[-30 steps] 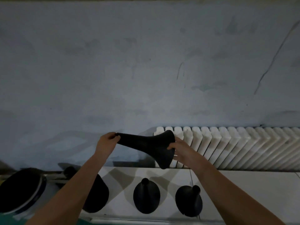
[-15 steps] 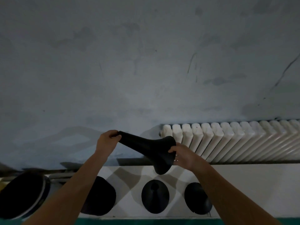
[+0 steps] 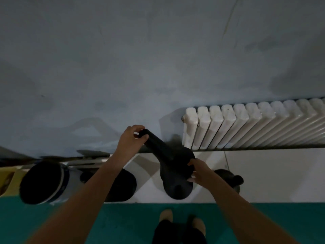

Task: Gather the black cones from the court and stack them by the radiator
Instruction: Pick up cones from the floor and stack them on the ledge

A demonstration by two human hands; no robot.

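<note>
I hold a black cone (image 3: 168, 155) tilted in the air, tip up-left. My left hand (image 3: 129, 141) grips its narrow tip. My right hand (image 3: 197, 171) grips the rim of its wide base. Right under that base stands another black cone (image 3: 177, 190) on the white floor strip (image 3: 263, 173); I cannot tell whether the two touch. A third black cone (image 3: 228, 176) stands to the right, partly behind my right forearm. A fourth black cone (image 3: 123, 184) stands to the left, mostly hidden by my left forearm. The white radiator (image 3: 246, 125) hangs on the wall behind, to the right.
A dark round bucket (image 3: 44, 184) with a white and blue rim stands at the left. Yellow boxes (image 3: 7, 178) sit at the far left edge. The grey wall (image 3: 158, 59) fills the top. Green court floor (image 3: 263, 222) and my shoes (image 3: 181, 221) lie below.
The held cone has come down and swung more upright, its base now right over the middle standing cone. The view has tipped downward, bringing the green floor and my shoes into sight.
</note>
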